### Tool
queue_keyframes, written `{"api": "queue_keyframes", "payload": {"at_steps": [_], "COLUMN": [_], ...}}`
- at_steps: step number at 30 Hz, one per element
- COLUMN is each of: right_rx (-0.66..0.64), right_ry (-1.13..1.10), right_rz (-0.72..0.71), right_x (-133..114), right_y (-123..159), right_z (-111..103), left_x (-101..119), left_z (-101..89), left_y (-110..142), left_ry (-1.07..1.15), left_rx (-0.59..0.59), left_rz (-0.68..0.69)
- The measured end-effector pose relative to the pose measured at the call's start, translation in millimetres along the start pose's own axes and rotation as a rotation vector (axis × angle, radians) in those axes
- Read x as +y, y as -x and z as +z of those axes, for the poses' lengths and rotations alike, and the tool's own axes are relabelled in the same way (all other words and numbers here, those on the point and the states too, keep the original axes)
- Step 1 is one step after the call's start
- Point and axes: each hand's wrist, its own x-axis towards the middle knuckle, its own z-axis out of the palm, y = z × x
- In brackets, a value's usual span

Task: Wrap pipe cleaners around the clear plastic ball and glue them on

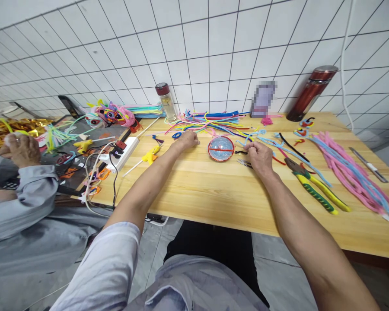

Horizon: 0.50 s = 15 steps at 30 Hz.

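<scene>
Two curled hands flank a round dish on a wooden table

The dish lies on the table between the hands, apart from both. Being round, it has no long axis; a red strip crosses its middle from left to right. The left hand is curled beside a loose heap of pipe cleaners; whether it pinches anything cannot be told. The right hand has its fingers bent in, their tips hidden, so its grip cannot be told either. Just beside it, a black twist and a small metal tool point left toward the dish.

The heap lies behind the dish, mostly running left to right. Right of the right hand, pliers lie slantwise, their head pointing up-left and handles toward the near right, in front of pink and blue strips. A knife lies farther right. Along the wall stand a glass bottle, a phone and a tilted-looking red flask. To the left is a yellow glue gun.
</scene>
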Motion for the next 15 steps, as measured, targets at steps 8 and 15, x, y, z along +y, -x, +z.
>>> {"api": "queue_keyframes", "payload": {"at_steps": [8,15], "right_rx": [0.001,-0.014], "right_ry": [-0.009,-0.006], "right_rz": [0.024,0.023], "right_x": [-3,-2], "right_y": [1,2], "right_z": [-1,-1], "left_x": [6,16], "left_z": [8.1,11.8], "left_y": [-7,5], "left_ry": [-0.020,0.082], "left_rx": [-0.030,-0.038], "left_rz": [0.003,0.141]}}
